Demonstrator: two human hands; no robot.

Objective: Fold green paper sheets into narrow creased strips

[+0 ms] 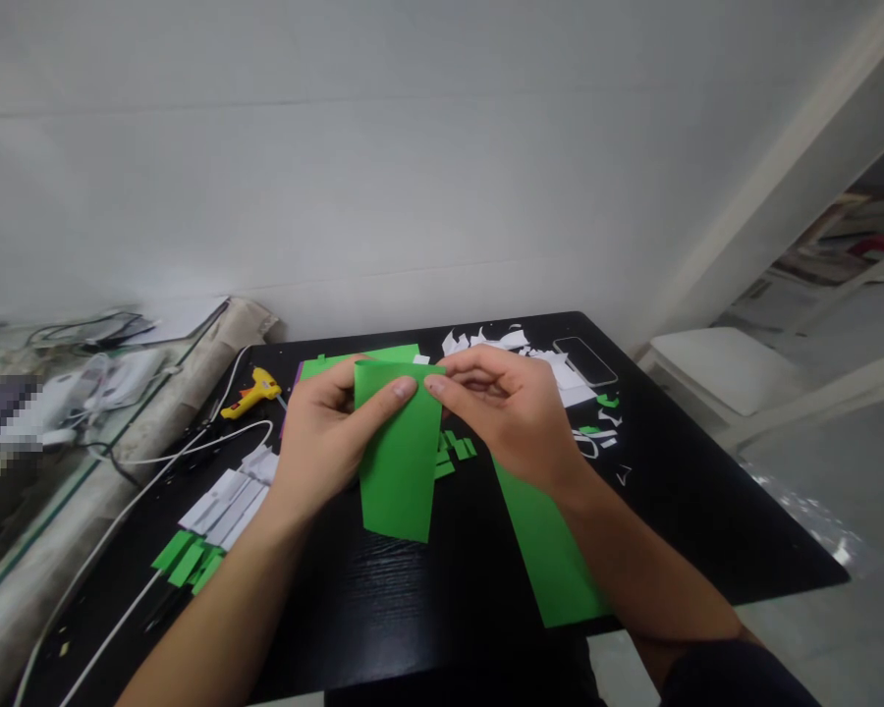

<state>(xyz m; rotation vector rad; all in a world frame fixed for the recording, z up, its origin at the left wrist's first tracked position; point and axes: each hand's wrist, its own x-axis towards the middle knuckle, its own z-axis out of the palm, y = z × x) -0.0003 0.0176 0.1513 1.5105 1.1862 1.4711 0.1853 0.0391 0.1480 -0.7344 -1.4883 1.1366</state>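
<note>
Both my hands hold one piece of green paper [398,462] up above the black table, its top edge bent over in a fold. My left hand [324,427] pinches it near the top, thumb lying across the front. With thumb and fingers closed, my right hand [512,407] grips its upper right corner. Under my right forearm lies a longer green paper strip [541,550], partly covered by the arm. Small green paper pieces [457,447] lie on the table just behind the held paper. Further back, larger green sheets [402,352] are partly hidden by my hands.
A yellow glue gun [251,393] and a white cord [169,540] lie at the left. Folded white paper pieces [225,501] and green ones [184,558] sit near my left forearm. White scraps [497,340] and a clear phone case [585,360] are at the back right. Behind rises a wall [413,196].
</note>
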